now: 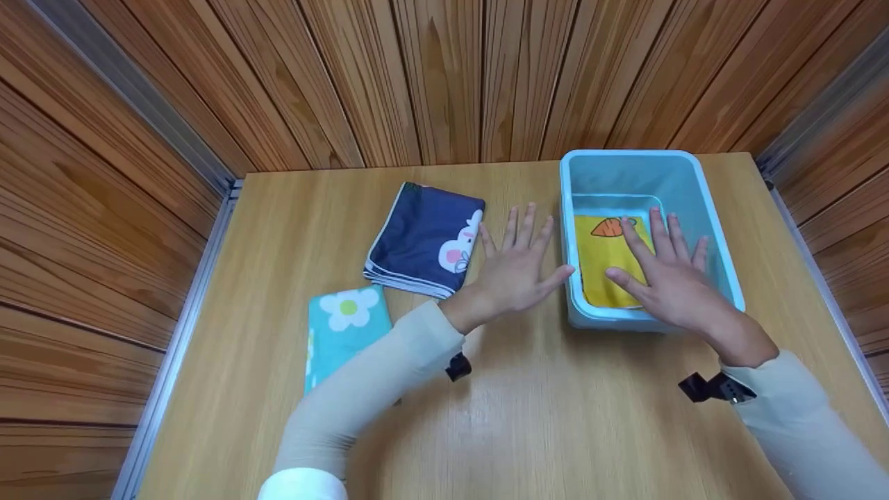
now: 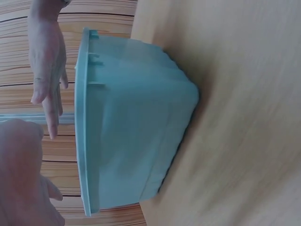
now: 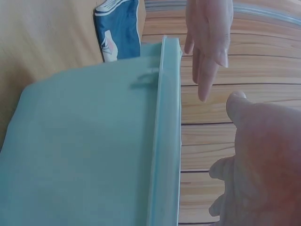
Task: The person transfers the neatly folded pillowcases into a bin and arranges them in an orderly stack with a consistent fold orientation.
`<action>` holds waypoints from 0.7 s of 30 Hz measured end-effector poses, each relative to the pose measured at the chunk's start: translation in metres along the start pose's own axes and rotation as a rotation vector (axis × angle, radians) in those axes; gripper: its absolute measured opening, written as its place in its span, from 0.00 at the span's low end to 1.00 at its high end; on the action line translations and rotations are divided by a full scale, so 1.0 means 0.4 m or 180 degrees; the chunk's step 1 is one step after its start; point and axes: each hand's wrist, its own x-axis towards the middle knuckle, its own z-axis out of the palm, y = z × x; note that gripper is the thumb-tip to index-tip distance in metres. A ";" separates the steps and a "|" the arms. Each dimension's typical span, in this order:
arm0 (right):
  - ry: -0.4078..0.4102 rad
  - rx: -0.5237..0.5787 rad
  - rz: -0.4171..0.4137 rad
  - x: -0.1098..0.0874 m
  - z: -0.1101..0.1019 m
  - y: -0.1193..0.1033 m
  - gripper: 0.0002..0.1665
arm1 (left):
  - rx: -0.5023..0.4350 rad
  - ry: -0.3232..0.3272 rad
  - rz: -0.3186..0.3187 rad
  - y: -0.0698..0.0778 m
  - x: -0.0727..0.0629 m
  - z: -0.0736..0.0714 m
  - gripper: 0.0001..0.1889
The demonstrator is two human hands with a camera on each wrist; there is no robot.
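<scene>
A light blue plastic bin stands at the right, with a folded yellow cloth bearing a carrot picture lying in it. With fingers spread, my right hand hovers over the bin and hides part of the cloth. In the right wrist view this hand is above the rim, holding nothing. My left hand is also spread and bare, between the bin and a folded navy cloth with a white animal figure. The left wrist view shows that hand above rim height.
A folded teal cloth with a white flower lies at the left, partly covered by my left forearm. Behind the wooden table rises a wood-plank wall. Metal rails run along the sides.
</scene>
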 end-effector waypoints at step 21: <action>-0.0004 -0.0172 -0.0351 -0.013 0.041 -0.086 0.50 | -0.0061 0.0012 -0.0081 -0.065 -0.089 0.002 0.45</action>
